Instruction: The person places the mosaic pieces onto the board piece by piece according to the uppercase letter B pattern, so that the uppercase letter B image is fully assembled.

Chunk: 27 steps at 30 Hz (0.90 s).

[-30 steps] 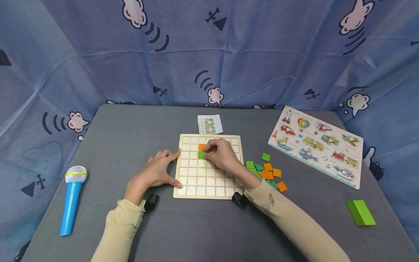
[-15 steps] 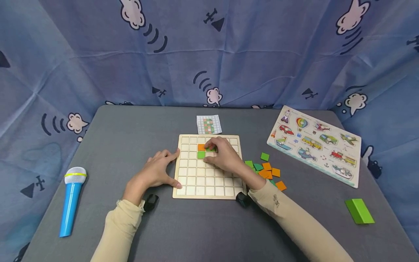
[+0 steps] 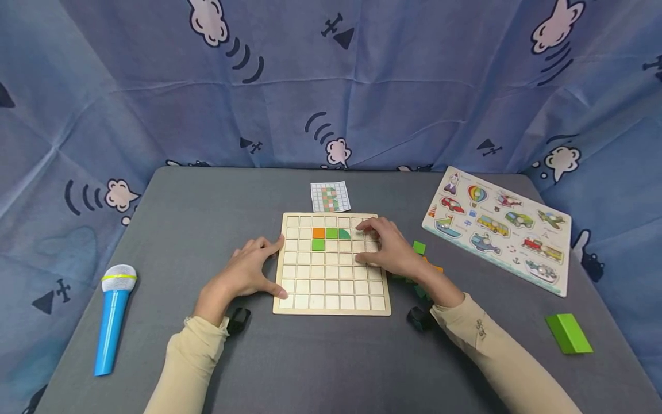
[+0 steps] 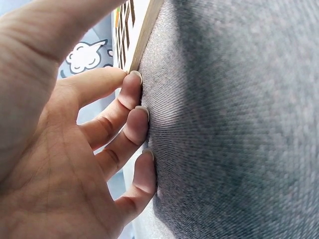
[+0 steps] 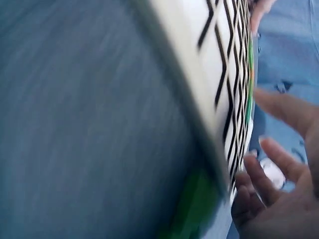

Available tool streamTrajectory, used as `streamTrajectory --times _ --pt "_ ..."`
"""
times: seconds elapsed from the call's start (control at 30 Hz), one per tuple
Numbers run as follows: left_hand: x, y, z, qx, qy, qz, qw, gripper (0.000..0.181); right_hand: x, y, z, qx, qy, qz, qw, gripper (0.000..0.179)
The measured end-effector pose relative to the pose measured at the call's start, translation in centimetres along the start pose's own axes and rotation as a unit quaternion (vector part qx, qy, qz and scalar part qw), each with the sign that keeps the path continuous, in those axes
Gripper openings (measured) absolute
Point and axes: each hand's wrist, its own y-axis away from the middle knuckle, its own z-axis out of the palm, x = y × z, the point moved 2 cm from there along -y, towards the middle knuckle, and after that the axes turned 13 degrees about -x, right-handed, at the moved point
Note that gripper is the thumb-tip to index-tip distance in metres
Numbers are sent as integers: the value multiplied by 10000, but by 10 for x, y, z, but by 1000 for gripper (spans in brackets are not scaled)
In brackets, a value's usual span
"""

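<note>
A wooden grid board (image 3: 331, 287) lies on the table. In its upper cells are an orange square tile (image 3: 318, 233), a green square tile (image 3: 331, 233) and a dark green rounded tile (image 3: 343, 234) in one row, with another green square tile (image 3: 318, 245) below the orange one. My left hand (image 3: 248, 267) touches the board's left edge with spread thumb and index finger; in the left wrist view its other fingertips rest on the grey cloth. Over the board's right side, my right hand (image 3: 390, 250) has thumb and fingers apart, holding nothing.
Loose green and orange tiles (image 3: 419, 248) lie right of the board, partly hidden by the right arm. A printed pattern card (image 3: 330, 196) lies behind the board. Further out are a picture puzzle board (image 3: 496, 230), a green block (image 3: 569, 333) and a blue toy microphone (image 3: 114, 319).
My right hand has let go of the dark green rounded tile, now visible in its cell, and moved right towards the board's edge. My left hand has stayed in place.
</note>
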Motion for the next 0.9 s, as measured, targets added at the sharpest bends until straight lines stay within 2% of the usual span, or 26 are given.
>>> streamTrajectory --times 0.17,0.3,0.63,0.77,0.9 --pt "0 0 0 11 -7 -5 10000 126 16 21 -13 -509 0 79 9987 79" --pt "0 0 0 11 -41 -16 10000 126 26 34 -25 -720 24 94 9974 85" --pt "-1 1 1 22 5 -65 10000 126 44 58 -42 -1035 -79 -157 9945 70" --pt "-2 0 2 20 11 -45 10000 126 48 67 -46 -1093 -55 -111 9939 67" --pt "-1 -1 2 17 26 -49 10000 126 51 75 -48 -1053 207 -8 9942 60"
